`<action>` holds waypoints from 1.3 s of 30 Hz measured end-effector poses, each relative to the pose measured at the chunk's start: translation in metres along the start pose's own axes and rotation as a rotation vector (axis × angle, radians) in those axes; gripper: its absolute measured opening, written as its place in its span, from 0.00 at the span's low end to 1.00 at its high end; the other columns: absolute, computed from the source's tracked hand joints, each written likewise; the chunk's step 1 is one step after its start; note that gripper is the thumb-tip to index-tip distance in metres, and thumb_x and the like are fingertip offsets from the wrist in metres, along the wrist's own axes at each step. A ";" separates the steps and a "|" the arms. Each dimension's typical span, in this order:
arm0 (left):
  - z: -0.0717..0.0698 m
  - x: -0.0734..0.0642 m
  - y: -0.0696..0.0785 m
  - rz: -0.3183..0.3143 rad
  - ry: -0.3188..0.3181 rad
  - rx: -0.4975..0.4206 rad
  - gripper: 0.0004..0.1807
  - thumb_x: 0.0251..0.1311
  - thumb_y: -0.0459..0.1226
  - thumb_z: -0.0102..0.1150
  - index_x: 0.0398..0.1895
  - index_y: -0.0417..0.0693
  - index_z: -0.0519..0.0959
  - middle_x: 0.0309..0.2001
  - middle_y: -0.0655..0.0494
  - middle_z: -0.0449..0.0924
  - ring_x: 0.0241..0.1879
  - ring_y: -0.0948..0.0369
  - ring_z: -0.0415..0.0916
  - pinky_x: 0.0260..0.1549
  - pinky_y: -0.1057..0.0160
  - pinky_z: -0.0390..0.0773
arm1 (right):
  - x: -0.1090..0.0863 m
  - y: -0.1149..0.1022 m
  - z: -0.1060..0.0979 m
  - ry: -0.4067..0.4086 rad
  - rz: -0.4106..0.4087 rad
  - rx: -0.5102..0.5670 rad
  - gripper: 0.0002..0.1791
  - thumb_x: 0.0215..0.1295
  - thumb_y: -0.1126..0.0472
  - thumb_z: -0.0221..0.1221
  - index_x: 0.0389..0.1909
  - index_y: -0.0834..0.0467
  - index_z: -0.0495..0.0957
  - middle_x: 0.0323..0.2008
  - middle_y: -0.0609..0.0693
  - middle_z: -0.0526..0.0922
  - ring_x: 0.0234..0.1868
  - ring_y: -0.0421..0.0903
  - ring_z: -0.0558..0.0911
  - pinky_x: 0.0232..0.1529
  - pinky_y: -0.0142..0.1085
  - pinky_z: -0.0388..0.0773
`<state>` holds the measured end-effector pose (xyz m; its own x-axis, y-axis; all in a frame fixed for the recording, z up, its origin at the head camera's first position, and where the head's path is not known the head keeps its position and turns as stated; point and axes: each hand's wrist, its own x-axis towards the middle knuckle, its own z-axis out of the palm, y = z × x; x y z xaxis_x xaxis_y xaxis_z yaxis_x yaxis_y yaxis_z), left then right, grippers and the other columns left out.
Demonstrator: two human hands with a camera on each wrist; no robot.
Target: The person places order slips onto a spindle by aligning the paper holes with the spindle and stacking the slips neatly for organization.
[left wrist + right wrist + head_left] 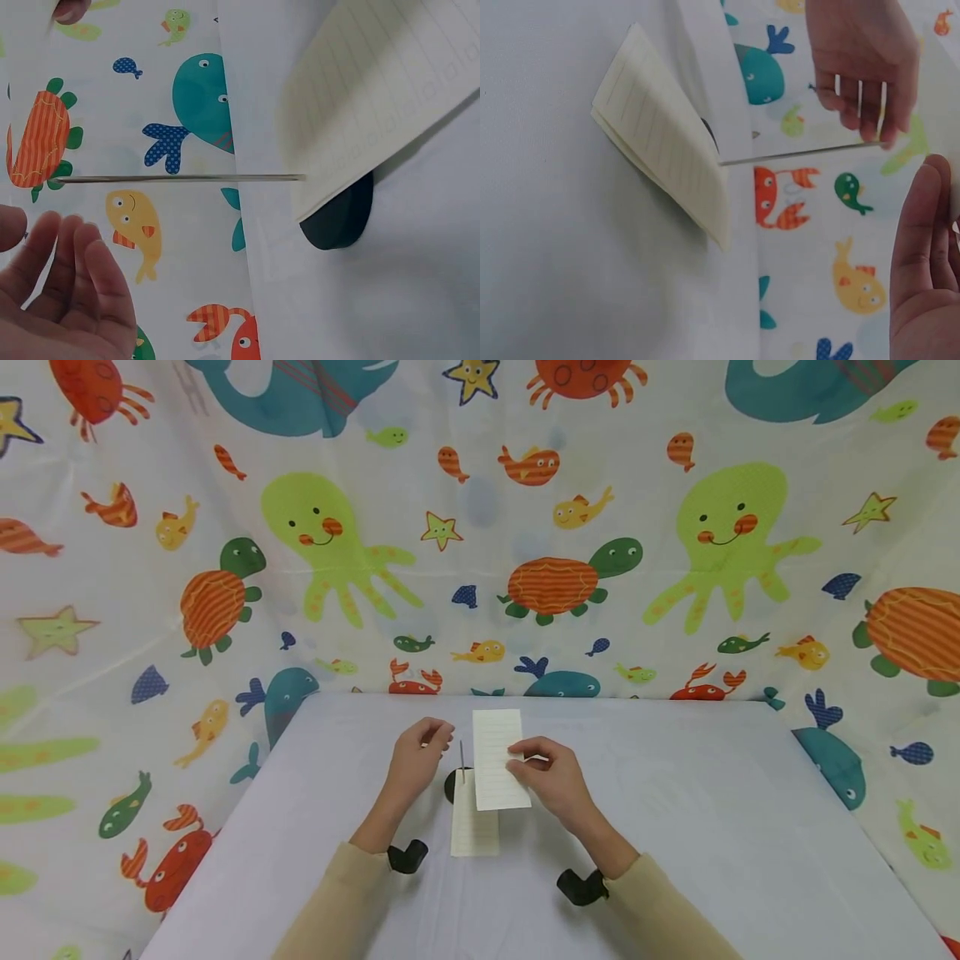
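Between thumb and fingers, my right hand [555,781] pinches a cream lined paper slip [497,760] by its right edge, holding it up in front of a bill spike. The bill spike has a thin metal rod [180,179] and a dark round base [349,217]. Other lined slips [656,127] are pierced on the rod and lie low, over part of the base. My left hand [417,756] is raised left of the rod's tip, fingers loosely bent and holding nothing. In the left wrist view, its fingertips [67,223] are close beside the tip.
A white-covered table [750,827] lies beneath the hands. Behind it hangs a curtain [480,560] printed with sea animals. A black wrist device [408,857] sits at the left cuff, and another black device [582,887] at the right cuff.
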<state>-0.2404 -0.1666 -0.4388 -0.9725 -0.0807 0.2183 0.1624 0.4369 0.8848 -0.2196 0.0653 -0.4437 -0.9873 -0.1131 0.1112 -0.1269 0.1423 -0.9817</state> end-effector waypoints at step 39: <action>0.008 0.010 0.001 -0.166 0.009 -0.026 0.14 0.70 0.47 0.62 0.45 0.46 0.84 0.40 0.51 0.81 0.41 0.53 0.74 0.39 0.59 0.76 | 0.001 0.007 0.034 -0.058 0.045 -0.010 0.09 0.63 0.62 0.68 0.44 0.58 0.85 0.39 0.52 0.78 0.29 0.44 0.75 0.29 0.30 0.72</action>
<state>-0.2514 -0.1602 -0.4387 -0.9849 -0.1579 0.0714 0.0035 0.3937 0.9192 -0.2181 0.0327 -0.4553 -0.9850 -0.1628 0.0577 -0.0838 0.1584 -0.9838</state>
